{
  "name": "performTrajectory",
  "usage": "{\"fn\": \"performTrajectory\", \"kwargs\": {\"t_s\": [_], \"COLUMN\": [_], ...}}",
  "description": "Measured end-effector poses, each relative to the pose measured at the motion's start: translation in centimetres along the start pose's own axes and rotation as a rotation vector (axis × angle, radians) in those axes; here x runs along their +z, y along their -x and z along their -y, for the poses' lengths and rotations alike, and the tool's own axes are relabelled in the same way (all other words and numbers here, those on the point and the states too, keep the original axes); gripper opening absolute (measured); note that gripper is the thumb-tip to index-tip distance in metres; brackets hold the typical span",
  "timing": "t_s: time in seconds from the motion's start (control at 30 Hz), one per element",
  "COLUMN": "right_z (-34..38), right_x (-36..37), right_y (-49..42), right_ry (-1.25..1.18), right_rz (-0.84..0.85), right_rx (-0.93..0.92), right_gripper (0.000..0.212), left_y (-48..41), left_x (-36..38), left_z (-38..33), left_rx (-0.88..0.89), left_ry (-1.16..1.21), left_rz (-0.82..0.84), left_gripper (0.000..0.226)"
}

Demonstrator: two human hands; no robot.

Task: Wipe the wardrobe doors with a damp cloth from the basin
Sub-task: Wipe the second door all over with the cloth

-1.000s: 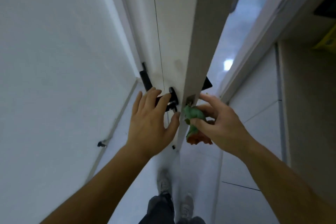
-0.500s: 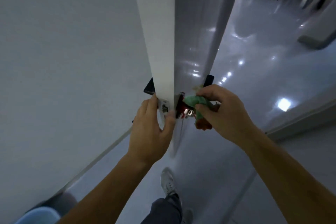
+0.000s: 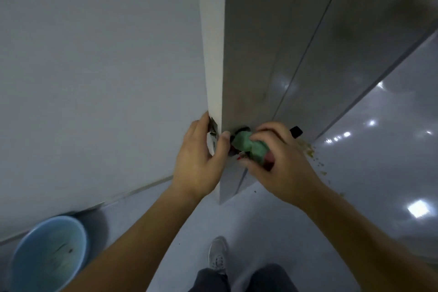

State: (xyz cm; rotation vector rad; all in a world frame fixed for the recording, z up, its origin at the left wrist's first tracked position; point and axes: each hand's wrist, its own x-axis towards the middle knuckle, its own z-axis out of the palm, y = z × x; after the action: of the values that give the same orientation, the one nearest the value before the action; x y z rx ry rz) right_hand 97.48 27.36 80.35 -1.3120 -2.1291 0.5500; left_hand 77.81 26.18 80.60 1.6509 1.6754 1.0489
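While blue round plastic basin sits on floor low left beside wall, left grip clasps door edge: fingers round far side by metal latch plate, thumb curled onto glossy grey face. Door edge narrow, flat, matte white. Right grip clamped on cloth: green, soft, crumpled wad, pressed against dark lock hardware on door face. Black handle tip shows past my knuckles. Glossy floor right, crumbs scattered.

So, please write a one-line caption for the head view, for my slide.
Left hand grips the door edge; right hand holds a green cloth at the handle; blue basin on floor.
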Motion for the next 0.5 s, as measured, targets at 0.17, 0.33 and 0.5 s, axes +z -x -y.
{"fn": "performTrajectory", "kwargs": {"t_s": [0.17,0.33,0.5], "right_z": [-0.7,-1.8,-2.2], "right_x": [1.0,1.1,0.1], "right_y": [-3.1,-6.7,-9.9], "right_ry": [0.041,-0.055,-0.336], "right_rz": [0.123,0.101,0.18], "right_rx": [-0.084,-0.151,-0.048], "right_gripper": [0.073,0.038,0.024], "left_y": [-2.5,-4.7,-5.3], "left_x": [-1.4,-1.6,-0.5], "left_z": [0.0,-0.2,-0.2], "left_rx": [-0.057,-0.121,-0.219], "left_ry": [0.067,0.074,0.145], "left_rz": [-0.033,-0.064,-0.128], "left_gripper": [0.038,0.038,0.049]}}
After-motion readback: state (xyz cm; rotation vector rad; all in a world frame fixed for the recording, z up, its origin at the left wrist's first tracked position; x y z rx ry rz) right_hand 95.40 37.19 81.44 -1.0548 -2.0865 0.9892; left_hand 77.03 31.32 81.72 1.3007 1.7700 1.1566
